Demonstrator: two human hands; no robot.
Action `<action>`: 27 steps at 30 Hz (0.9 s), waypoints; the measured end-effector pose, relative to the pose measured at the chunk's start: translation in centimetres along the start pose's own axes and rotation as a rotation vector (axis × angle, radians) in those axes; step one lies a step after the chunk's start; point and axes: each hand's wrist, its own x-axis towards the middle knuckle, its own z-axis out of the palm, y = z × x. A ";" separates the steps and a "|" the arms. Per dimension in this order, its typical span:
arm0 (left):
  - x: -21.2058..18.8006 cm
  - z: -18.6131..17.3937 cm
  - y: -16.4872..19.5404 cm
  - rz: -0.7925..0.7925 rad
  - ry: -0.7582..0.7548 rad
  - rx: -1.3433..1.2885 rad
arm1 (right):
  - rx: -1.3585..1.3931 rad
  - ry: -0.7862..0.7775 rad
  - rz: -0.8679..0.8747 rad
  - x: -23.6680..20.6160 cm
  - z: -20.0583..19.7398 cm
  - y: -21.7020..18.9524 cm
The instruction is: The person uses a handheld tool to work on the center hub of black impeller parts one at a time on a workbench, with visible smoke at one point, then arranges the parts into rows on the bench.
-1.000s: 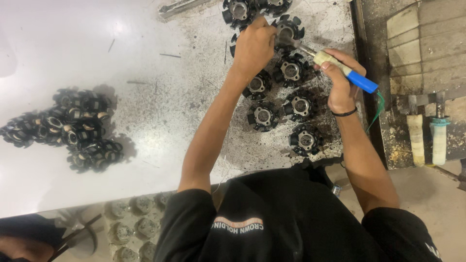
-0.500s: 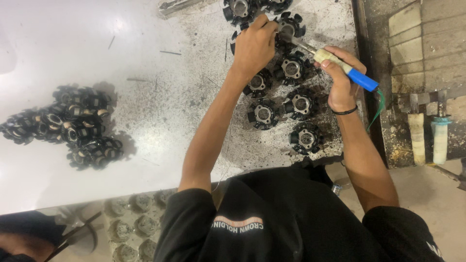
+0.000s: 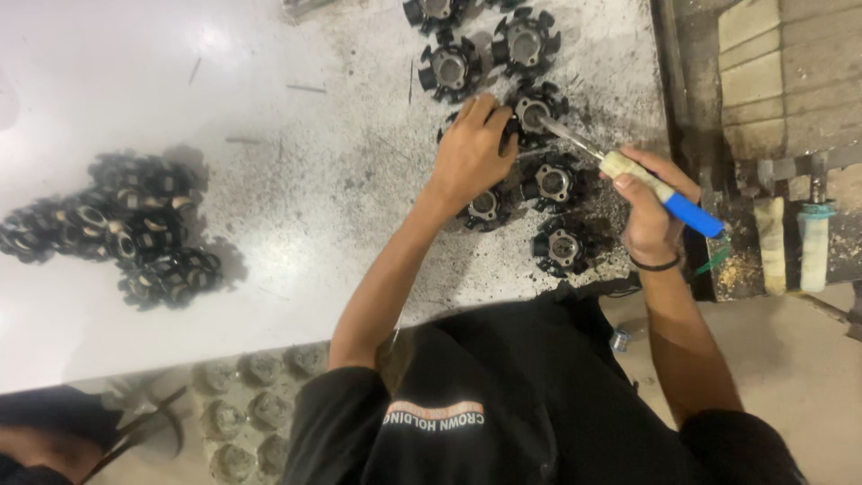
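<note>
My left hand (image 3: 471, 154) rests on the metal table (image 3: 296, 162), fingers curled on a black toothed round part (image 3: 539, 108). My right hand (image 3: 648, 211) grips a screwdriver (image 3: 660, 193) with a cream and blue handle. Its metal tip sits in the centre hole of that part. Several more of the same black parts (image 3: 552, 180) lie around both hands amid dark grit.
A heap of black round parts (image 3: 126, 229) lies at the table's left. A tray of grey round pieces (image 3: 256, 404) sits below the front edge. To the right are a dirty ledge (image 3: 790, 233) with small tools and the table's right edge.
My left hand has drawn back toward me, onto a nearer part. The screwdriver tip has shifted from a farther part to this one. The heap at the left has not moved.
</note>
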 end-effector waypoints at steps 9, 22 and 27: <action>-0.4 -0.1 0.9 -0.135 0.058 -0.016 | -0.070 0.047 0.131 -1.2 1.4 -0.5; 0.5 0.3 0.3 -0.115 -0.127 0.009 | -0.084 0.003 0.116 -1.2 1.8 -1.0; 0.2 0.0 0.3 -0.138 -0.048 -0.088 | -0.169 0.018 0.101 -1.7 2.1 -1.0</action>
